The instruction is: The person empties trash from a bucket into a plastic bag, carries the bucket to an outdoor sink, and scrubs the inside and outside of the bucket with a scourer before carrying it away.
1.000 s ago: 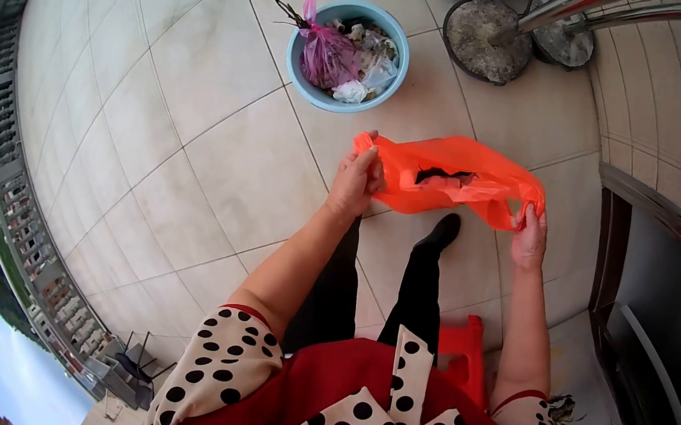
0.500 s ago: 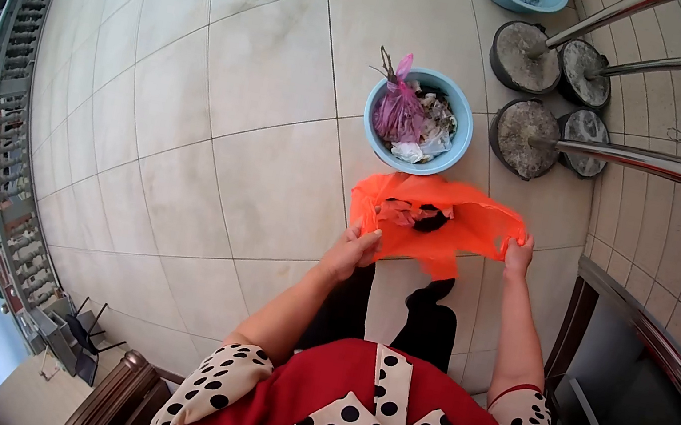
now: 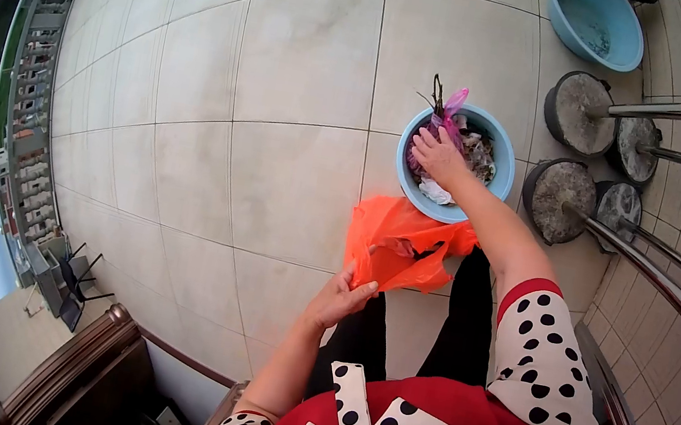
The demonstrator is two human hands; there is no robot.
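Note:
With closed fingers, my left hand (image 3: 341,299) grips the near left edge of an orange plastic bag (image 3: 373,232), which hangs partly open in front of my legs. Something dark and some pinkish material show inside it. My right hand (image 3: 439,159) reaches over a light blue basin (image 3: 506,164), fingers spread on a purple plastic bag (image 3: 457,106) with thin twigs sticking up beside its top. The hand covers most of that bag. Around it in the basin lie dark scraps and crumpled white plastic (image 3: 436,192).
Round weighted bases (image 3: 560,200) with metal poles (image 3: 662,284) stand on the right along a tiled wall. Another blue basin (image 3: 598,21) sits at the far right. Large pale tiles (image 3: 294,169) cover the floor. Dark wooden furniture (image 3: 76,366) and a black chair (image 3: 80,286) are at lower left.
My right hand has let go of the orange bag's right side and moved up onto the purple bag. The orange bag's right side has sagged. The view has shifted.

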